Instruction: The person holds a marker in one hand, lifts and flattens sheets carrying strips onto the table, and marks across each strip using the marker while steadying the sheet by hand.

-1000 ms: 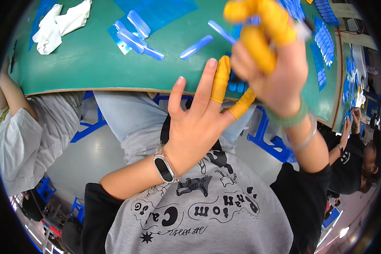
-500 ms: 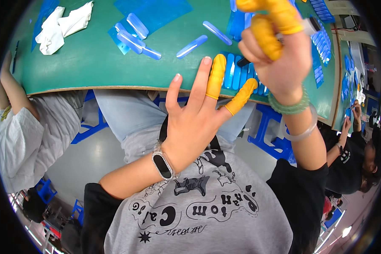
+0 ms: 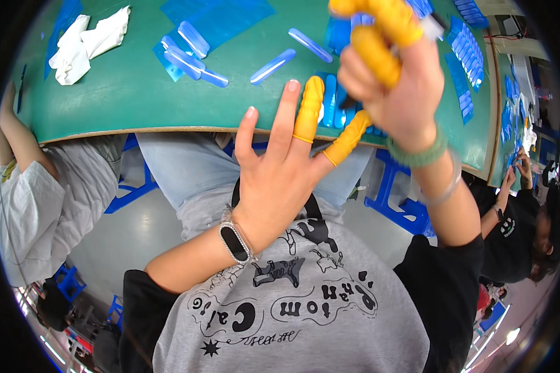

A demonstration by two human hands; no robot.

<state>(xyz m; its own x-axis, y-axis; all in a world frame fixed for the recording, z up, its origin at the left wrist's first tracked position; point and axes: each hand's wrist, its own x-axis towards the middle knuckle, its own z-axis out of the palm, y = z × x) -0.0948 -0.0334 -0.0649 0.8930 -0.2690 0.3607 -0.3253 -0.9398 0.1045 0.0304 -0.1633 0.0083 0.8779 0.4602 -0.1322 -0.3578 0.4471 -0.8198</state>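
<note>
My left hand [image 3: 277, 174] lies with spread fingers at the table's near edge, yellow finger cots on thumb and index finger. Those two fingertips touch or nearly touch a row of narrow blue film-covered strips [image 3: 330, 96], partly hidden behind my hands. Over the row's right side, my right hand [image 3: 404, 87], also in yellow finger cots, is closed around a pen-shaped tool [image 3: 433, 26]. Its pale, dark-capped rear end sticks out behind the hand, and a dark tip points down at the strips. Motion blurs this hand, so whether the tip touches cannot be told.
Several loose blue strips [image 3: 272, 66] lie on the green table [image 3: 137, 93]. Blue film [image 3: 224, 18] and crumpled white cloth [image 3: 74, 53] are farther back. More strips in rows [image 3: 466, 53] lie at right. Blue stools [image 3: 398, 193] stand below; people sit on both sides.
The view has shifted slightly, so table and hands appear a little farther left. My right hand, still around the tool, has moved slightly left over the row. My left hand keeps its spread pose.
</note>
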